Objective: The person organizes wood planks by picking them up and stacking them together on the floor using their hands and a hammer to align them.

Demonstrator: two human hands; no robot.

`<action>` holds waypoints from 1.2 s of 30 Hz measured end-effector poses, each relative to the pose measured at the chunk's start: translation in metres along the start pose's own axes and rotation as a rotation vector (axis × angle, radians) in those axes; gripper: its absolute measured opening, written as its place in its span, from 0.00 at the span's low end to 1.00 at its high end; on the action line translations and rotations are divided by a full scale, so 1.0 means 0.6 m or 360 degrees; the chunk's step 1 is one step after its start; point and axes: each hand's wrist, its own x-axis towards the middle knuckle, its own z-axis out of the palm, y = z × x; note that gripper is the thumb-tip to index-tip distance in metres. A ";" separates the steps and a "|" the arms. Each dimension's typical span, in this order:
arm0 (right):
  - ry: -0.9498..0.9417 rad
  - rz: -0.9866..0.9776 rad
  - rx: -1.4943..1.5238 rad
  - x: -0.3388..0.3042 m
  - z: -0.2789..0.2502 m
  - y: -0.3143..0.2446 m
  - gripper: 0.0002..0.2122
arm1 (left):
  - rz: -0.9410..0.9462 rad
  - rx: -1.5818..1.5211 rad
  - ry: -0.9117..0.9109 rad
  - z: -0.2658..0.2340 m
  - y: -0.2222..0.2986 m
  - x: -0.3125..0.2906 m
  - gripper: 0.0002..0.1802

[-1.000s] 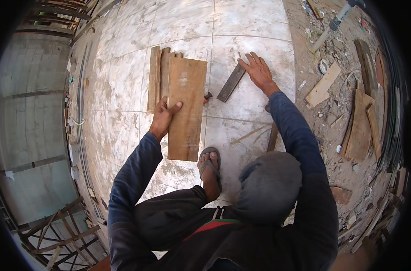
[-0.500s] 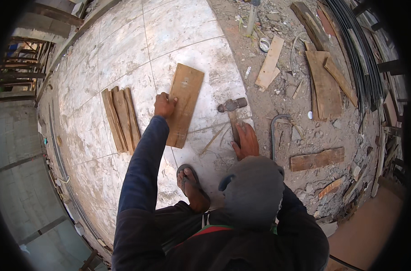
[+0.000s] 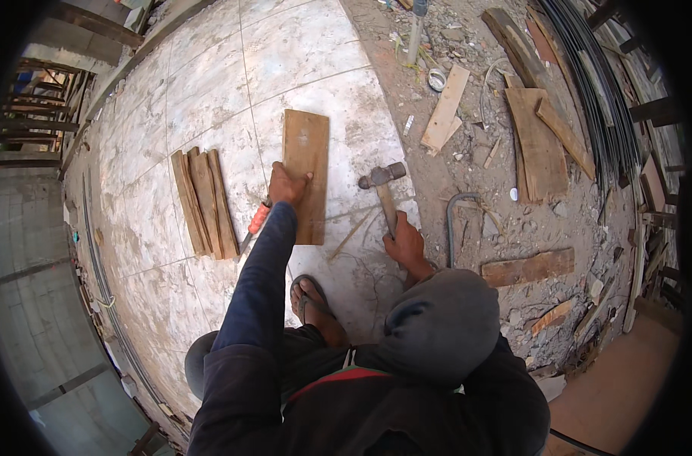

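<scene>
The board [image 3: 315,197] lies lengthwise ahead of the person over the tiles [image 3: 209,99]; whether it is quite flat on them is hard to tell. The left hand [image 3: 287,185] is on its left side, thumb across the face; whether the fingers clasp the edge cannot be told. The right hand [image 3: 406,245] is closed around the handle of the hammer [image 3: 387,201], its head apart from the board. The step in hand looks like steadying the board with hammer ready; using it there would call for keeping the thumb clear. A red-handled tool [image 3: 259,219] shows beside the left forearm, near three planks [image 3: 204,201].
</scene>
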 end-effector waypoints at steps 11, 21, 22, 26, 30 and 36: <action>0.0040 -0.0223 0.0818 -0.001 -0.034 0.051 0.23 | -0.0143 -0.0685 -0.0081 0.005 -0.095 0.083 0.26; -0.0429 0.0487 0.1948 -0.020 -0.093 0.032 0.13 | -0.0202 -0.1695 -0.0362 -0.031 -0.123 0.076 0.18; -0.0434 0.0476 0.1958 -0.019 -0.091 0.038 0.13 | -0.0208 -0.1721 -0.0346 -0.035 -0.124 0.076 0.19; -0.0407 0.0410 0.1817 -0.015 -0.076 0.047 0.12 | -0.0201 -0.1792 -0.0338 -0.045 -0.125 0.083 0.19; -0.0401 0.0345 0.1752 -0.015 -0.074 0.052 0.12 | -0.0098 -0.1692 -0.0420 -0.030 -0.105 0.095 0.18; -0.0439 0.0294 0.1733 -0.009 -0.072 0.046 0.12 | 0.0013 -0.0643 0.0101 0.029 -0.133 0.141 0.24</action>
